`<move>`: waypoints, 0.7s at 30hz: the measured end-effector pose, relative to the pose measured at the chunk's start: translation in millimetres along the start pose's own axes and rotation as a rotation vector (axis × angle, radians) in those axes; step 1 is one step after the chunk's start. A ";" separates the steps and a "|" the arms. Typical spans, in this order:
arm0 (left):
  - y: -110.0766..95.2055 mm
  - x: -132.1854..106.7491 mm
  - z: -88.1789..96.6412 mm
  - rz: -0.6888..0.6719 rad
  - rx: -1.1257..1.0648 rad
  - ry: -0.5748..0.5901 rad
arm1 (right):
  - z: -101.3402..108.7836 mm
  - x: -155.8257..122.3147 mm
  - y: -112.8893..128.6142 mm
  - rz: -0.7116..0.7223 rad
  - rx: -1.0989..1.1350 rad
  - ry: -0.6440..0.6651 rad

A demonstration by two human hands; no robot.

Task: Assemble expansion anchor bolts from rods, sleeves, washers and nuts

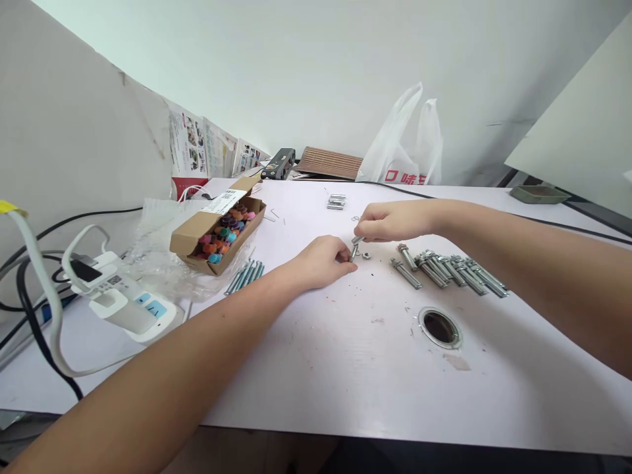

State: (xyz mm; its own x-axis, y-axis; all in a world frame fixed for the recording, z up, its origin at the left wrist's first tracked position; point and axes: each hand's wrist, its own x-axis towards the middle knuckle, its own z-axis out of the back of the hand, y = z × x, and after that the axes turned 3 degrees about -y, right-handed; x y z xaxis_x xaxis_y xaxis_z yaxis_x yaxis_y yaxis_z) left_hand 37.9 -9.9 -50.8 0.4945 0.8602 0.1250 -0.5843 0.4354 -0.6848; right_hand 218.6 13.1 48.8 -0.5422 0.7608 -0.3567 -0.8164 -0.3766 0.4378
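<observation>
Centrally, left hand [323,261] and right hand [390,221] fingers pinching one bolt [354,249], bare table [345,368] toward near edge.

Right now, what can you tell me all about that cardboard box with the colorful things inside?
The cardboard box is small, long and brown, made of plain corrugated card. Its lid flap is folded open, with a white printed label on it. Inside sit many small round pieces in pink, orange, teal and purple; what they are is too small to tell. The box lies tilted on crinkly clear plastic wrap on the white table, left of both hands. Neither hand touches it.
</observation>
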 end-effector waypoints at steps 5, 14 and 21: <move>-1.1 -0.9 0.0 0.016 -0.012 0.004 | 7.4 2.7 -11.6 -0.069 -0.142 -0.189; 5.6 1.4 -2.7 0.003 -0.018 0.006 | -0.9 12.5 6.0 0.012 -0.208 0.068; 3.3 0.2 -0.2 0.018 0.022 0.022 | -13.9 9.0 1.8 0.037 -0.323 0.002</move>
State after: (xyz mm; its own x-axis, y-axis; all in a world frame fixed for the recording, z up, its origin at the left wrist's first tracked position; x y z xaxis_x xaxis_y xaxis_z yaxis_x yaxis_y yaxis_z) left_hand 36.2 -8.4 -53.1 0.4977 0.8619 0.0973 -0.6067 0.4261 -0.6711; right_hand 209.4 11.9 34.8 -0.5727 0.7427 -0.3470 -0.8169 -0.5524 0.1660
